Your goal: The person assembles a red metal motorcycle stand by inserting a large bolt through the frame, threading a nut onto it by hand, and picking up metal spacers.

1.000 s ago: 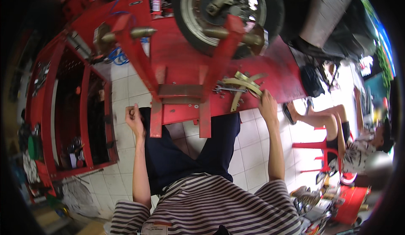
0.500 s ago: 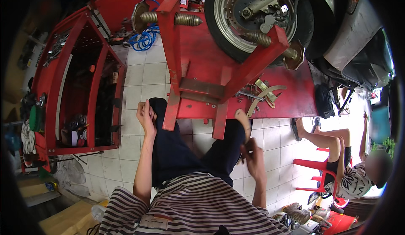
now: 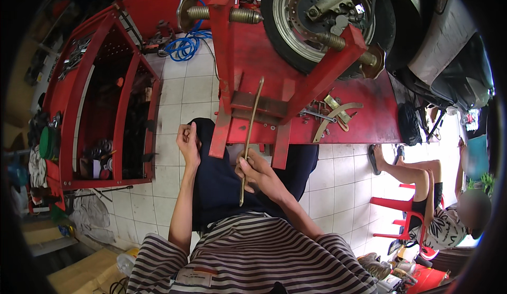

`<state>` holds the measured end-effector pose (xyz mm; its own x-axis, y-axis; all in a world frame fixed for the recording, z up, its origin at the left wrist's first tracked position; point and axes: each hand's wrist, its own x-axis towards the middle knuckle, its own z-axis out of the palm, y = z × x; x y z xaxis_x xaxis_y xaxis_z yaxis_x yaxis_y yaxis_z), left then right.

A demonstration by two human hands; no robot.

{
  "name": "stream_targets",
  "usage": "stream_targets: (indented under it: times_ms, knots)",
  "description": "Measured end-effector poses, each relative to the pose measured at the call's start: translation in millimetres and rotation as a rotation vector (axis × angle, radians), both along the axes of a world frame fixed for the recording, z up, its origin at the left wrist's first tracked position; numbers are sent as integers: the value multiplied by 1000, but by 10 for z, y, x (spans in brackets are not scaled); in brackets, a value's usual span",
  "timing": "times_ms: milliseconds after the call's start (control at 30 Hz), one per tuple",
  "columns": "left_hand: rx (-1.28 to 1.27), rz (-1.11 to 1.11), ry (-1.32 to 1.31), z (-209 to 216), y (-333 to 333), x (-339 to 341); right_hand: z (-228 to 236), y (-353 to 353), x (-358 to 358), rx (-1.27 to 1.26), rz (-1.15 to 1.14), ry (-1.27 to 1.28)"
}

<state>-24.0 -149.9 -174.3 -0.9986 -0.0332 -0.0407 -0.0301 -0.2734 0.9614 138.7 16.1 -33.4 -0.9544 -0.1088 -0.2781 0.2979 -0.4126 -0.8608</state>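
Observation:
My right hand (image 3: 259, 173) is closed around a long, thin, curved metal strip (image 3: 254, 112). It stands tilted nearly upright in front of my lap, its narrow edge toward me. The strip's upper end rises before the crossbar of the red wheel clamp (image 3: 259, 106); its lower end pokes out beneath my hand. Beside my left knee, my left hand (image 3: 188, 143) hangs loosely with bent fingers and raised thumb, nothing visible in it. On the red bench to the right lie another curved strip (image 3: 323, 127), a brass-coloured bracket (image 3: 338, 112) and a wrench (image 3: 321, 116).
A motorcycle's front wheel (image 3: 280, 35) stands on the red bench (image 3: 369, 119) behind the clamp. Left is a red tool cart (image 3: 119, 130); a blue hose (image 3: 182, 48) coils on the tiled floor. At right, a person (image 3: 422, 188) sits on a red plastic chair (image 3: 391, 204).
My right hand has moved left and forward from beside my right thigh to the middle, carrying the strip and turning it edge-on. My left hand stays by the knee, its fingers more bent.

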Motion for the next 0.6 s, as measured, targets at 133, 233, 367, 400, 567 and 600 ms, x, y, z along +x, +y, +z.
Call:
stream_targets:
  times_ms: [133, 233, 367, 400, 567, 600]
  knots:
    - [-5, -4, -14, -6, -14, 21, -30, -30, -27, 55, -26, 59]
    - [-97, -78, 68, 69, -12, 88, -107, -2, 108, 185, -22, 86]
    - [-324, -444, 276, 847, 32, 636, -186, 87, 369, 284, 49, 59]
    - [-338, -501, 343, 995, 127, 802, -146, 109, 411, 305, 93, 36]
    - [-136, -733, 150, 1116, 378, 1142, -165, 153, 528, 549, 211, 50]
    - [-30, -765, 73, 1107, 394, 1158, -251, 123, 587, 650, 156, 129]
